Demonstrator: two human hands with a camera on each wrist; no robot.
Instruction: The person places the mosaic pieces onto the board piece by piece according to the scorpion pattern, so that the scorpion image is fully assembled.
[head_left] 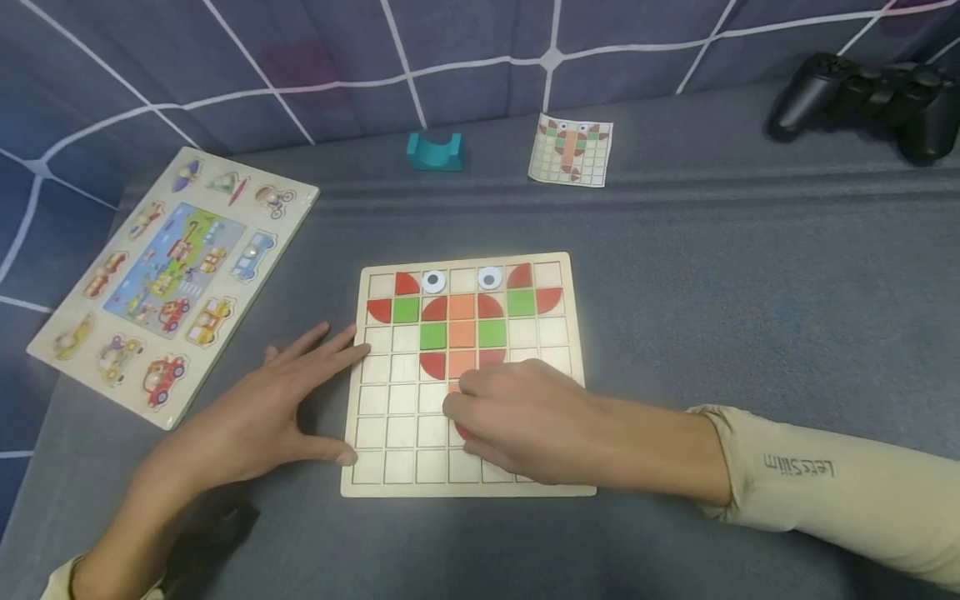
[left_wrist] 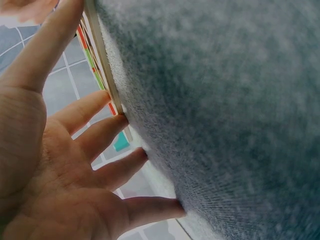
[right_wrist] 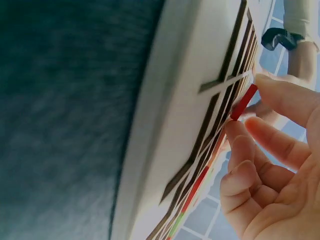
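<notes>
A wooden grid board point(head_left: 371, 454) lies flat, with red quarter-circles, green squares and orange squares in its upper and middle cells. Two googly-eye pieces point(head_left: 490, 278) sit in the top row. My left hand point(head_left: 258, 412) is spread at the board's left edge, its thumb and fingertips against the rim. In the left wrist view, the fingers point(left_wrist: 102, 135) are straight. Over the board's lower middle, my right hand point(head_left: 532, 421) pinches a red piece point(right_wrist: 244, 102) between thumb and fingertips, tilted on edge in the right wrist view. The hand covers several cells in the head view.
A small pattern card point(head_left: 592, 165) with a matching coloured grid lies at the back. Left of it stands a teal curved block point(head_left: 435, 156). A vehicle picture puzzle point(head_left: 176, 350) lies at the left, a black game controller point(head_left: 862, 108) at the back right. Tile-patterned fabric point(head_left: 480, 33) rises behind.
</notes>
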